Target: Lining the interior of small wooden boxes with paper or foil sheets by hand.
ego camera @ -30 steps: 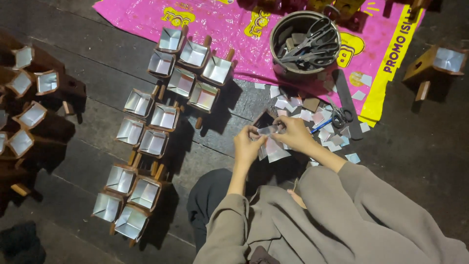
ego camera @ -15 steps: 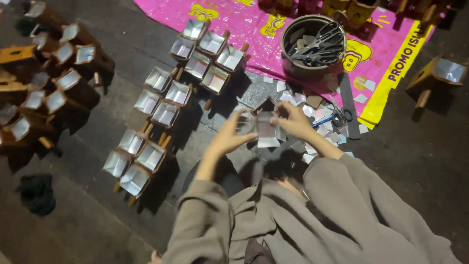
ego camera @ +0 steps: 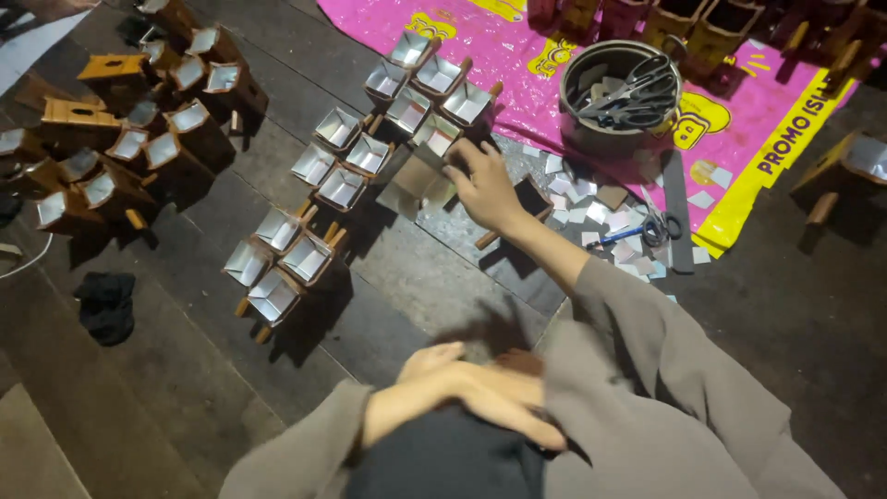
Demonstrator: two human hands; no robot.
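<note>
Since half a second ago: both hands, then joined over the paper scraps, have parted; the right hand has gone forward to the rows of boxes, the left hand has dropped to the lap.

Head view, items:
- Small wooden boxes with peg handles, open tops lined with shiny silver foil, funnel-shaped, set in a double row on dark plank floor. A second cluster lies far left.
- Foil-lined box, tilted, at the row's near end: the right hand grips it, fingers curled over its rim.
- Left hand: loosely open, resting flat on dark cloth, holding nothing.
- Silver paper squares, flat, scattered just right of the right hand; blue-handled scissors among them.
- Round dark metal pot holding black scissors and offcuts.
- Pink plastic sheet, glossy, with yellow printed band and lettering, beneath pot and scraps.
- Black cloth lump, lower left.
</note>
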